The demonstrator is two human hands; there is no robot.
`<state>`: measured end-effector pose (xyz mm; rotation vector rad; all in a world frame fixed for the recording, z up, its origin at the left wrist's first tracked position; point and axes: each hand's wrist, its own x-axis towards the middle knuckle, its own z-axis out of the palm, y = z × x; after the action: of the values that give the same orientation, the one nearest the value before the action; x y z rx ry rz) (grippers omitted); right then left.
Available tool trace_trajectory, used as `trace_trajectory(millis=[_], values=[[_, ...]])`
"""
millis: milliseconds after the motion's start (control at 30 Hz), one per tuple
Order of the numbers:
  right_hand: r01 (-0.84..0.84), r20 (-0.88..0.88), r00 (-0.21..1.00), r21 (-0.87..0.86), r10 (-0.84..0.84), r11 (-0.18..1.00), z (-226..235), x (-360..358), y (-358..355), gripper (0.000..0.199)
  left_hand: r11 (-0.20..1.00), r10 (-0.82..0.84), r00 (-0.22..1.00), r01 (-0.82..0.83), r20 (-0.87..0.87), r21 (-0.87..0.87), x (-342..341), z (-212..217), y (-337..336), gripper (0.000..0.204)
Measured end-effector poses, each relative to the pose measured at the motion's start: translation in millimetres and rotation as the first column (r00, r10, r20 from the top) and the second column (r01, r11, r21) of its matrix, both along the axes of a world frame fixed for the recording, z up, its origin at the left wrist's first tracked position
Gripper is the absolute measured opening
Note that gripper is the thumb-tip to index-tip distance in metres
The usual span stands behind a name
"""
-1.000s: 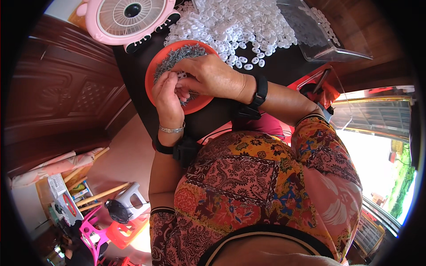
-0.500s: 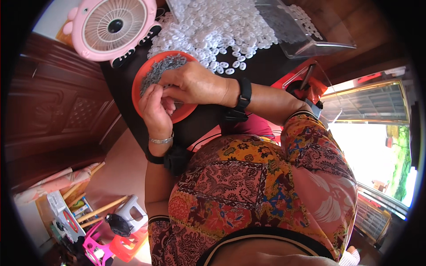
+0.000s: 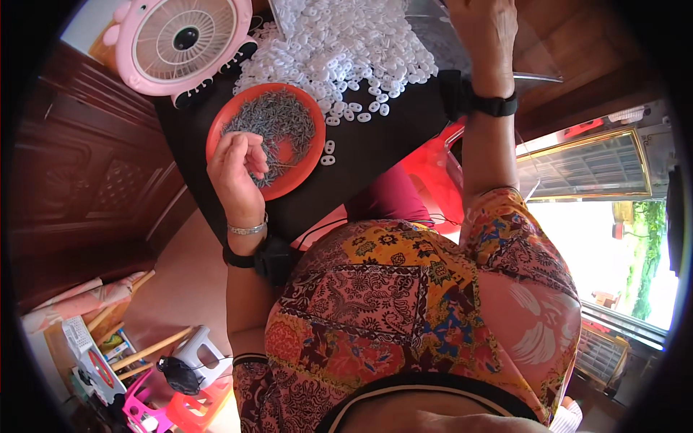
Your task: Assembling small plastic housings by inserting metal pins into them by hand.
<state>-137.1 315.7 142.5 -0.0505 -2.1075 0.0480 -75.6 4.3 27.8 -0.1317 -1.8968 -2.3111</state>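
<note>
1. Picking is judged the step in hand: the left hand [image 3: 234,169] is curled at the orange dish [image 3: 224,123] of small grey metal pieces [image 3: 278,126], its fingers pinched, seemingly on a few.
2. At the counter's far edge, beyond the white plastic pieces [image 3: 339,50], the right hand [image 3: 487,32] is seen; its fingers' state cannot be told.
3. Steady fingers are called for next.

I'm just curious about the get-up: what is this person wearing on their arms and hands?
Both hands are bare, without gloves. The left hand has a thin silver bracelet at the wrist, and just below it a black band with a bulky black unit. The right hand has a black wrist strap. The forearms are uncovered; short sleeves of a colourful patterned top end near the elbows.
</note>
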Motion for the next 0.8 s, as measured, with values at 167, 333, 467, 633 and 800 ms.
trace_trajectory(millis=[167,333,467,633,800], values=[[-0.627,0.244,0.690,-0.268,0.681,0.731,-59.2,5.3,-29.8,0.014,1.000,0.023,0.999,-0.022,0.028,-0.019,1.0,-2.7,-4.3,0.024],[-0.584,0.599,0.572,-0.182,0.561,0.791,-98.5,8.9,-36.9,0.012,0.998,-0.014,0.998,0.017,0.055,-0.060,-0.8,-4.1,-3.8,0.026],[-0.623,0.602,0.514,-0.227,0.611,0.748,-111.2,5.1,-33.7,0.014,0.998,-0.017,0.997,0.022,0.069,-0.063,-1.1,-4.4,-4.5,0.026],[-0.557,0.627,0.583,-0.156,0.517,0.816,-123.4,-17.9,-29.9,0.014,0.996,-0.020,0.998,0.025,0.065,-0.081,-2.3,-6.3,-2.7,0.026],[-0.586,0.627,0.597,-0.086,0.501,0.806,-134.8,-29.4,-45.1,0.016,0.999,-0.004,0.997,0.007,0.071,-0.039,-1.8,-5.4,-2.3,0.022]])
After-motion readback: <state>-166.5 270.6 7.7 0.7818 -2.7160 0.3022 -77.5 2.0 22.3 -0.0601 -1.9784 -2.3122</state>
